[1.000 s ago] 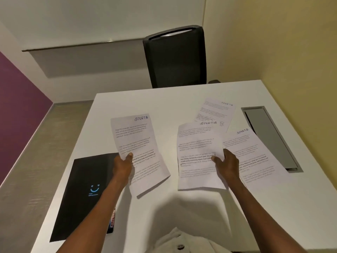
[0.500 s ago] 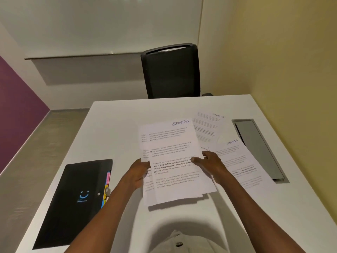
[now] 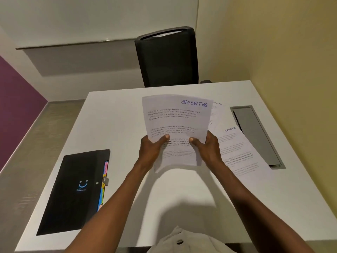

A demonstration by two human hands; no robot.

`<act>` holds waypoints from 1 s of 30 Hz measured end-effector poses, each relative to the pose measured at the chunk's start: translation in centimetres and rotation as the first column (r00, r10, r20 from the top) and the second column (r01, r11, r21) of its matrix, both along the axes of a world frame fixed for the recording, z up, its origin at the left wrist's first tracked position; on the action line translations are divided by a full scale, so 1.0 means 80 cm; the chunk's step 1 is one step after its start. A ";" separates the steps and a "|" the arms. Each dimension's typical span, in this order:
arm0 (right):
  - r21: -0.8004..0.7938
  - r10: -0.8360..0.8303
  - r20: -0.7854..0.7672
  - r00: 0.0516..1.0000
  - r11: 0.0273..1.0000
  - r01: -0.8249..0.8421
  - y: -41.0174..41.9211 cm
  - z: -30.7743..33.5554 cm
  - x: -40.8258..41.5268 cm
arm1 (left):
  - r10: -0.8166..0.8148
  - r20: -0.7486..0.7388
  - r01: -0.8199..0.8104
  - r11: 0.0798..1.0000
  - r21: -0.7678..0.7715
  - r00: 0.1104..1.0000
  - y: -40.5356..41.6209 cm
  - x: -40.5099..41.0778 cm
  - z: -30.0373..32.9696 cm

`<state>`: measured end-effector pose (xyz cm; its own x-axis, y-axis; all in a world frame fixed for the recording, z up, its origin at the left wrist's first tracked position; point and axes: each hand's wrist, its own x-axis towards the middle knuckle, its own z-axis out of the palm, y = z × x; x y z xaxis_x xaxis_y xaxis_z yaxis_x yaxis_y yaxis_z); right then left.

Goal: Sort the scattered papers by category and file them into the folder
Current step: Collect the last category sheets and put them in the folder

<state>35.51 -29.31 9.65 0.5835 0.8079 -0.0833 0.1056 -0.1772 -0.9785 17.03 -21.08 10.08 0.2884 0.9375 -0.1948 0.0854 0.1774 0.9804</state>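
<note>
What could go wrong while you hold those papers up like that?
The held papers are pinched only near the bottom by the left hand and right hand, so they might flop or slip apart. Two more sheets marked SPORTS lie on the table and could be forgotten. The black folder is shut.
</note>
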 end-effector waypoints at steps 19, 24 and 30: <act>-0.015 0.155 -0.149 0.977 0.987 -0.159 -0.043 -0.091 -0.006 | 0.150 -0.108 -0.159 0.984 -0.076 0.983 -0.057 -0.009 -0.089; -0.062 0.135 -0.097 0.986 0.988 -0.141 -0.046 -0.106 -0.011 | 0.152 -0.167 -0.166 0.983 -0.074 0.974 -0.056 0.001 -0.094; -0.157 0.185 -0.080 0.980 0.968 -0.195 -0.024 -0.080 0.023 | -0.046 -0.207 0.014 0.988 -0.153 0.977 -0.015 -0.002 -0.078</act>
